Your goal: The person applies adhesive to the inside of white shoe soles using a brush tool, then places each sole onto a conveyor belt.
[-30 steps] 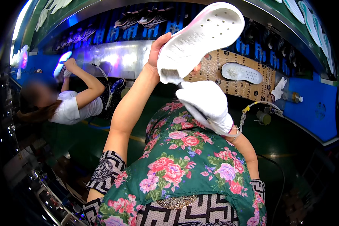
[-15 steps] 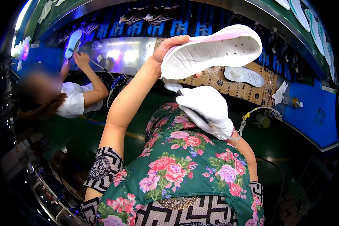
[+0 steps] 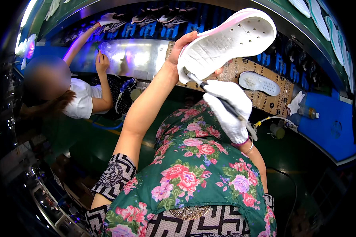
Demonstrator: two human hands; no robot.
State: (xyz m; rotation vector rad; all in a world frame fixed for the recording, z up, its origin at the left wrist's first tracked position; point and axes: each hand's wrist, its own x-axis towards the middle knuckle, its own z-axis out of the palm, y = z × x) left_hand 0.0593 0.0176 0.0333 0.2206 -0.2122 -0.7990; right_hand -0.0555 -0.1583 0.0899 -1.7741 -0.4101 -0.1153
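Note:
My bare left hand [image 3: 182, 47] grips a white shoe sole [image 3: 231, 43] by its narrower end and edge, with its hollow inner side facing me. Small holes dot the wide end, and the rim has a pale pink band. Wearing a white knitted glove, my right hand [image 3: 231, 108] is closed round a slim brush [image 3: 196, 79] with a dark handle. The brush's tip touches the inside of the sole's narrower end, and its bristles are hard to make out. A pale tube hangs at the handle's back end, near my right wrist.
Another white sole [image 3: 259, 83] lies on a cardboard-covered bench [image 3: 265, 101]. Beyond run dark shoes [image 3: 177, 17] on blue holders. To the right are a white glove [image 3: 295, 103], a plastic bottle [image 3: 310, 110] and a yellow-fitted hose [image 3: 275, 118]. A co-worker [image 3: 85, 98] sits at the left.
The brush tip has come up into the sole's narrower end, and my right hand has turned, showing the handle. The sole is tilted more steeply. The co-worker's arm now reaches toward the shoes.

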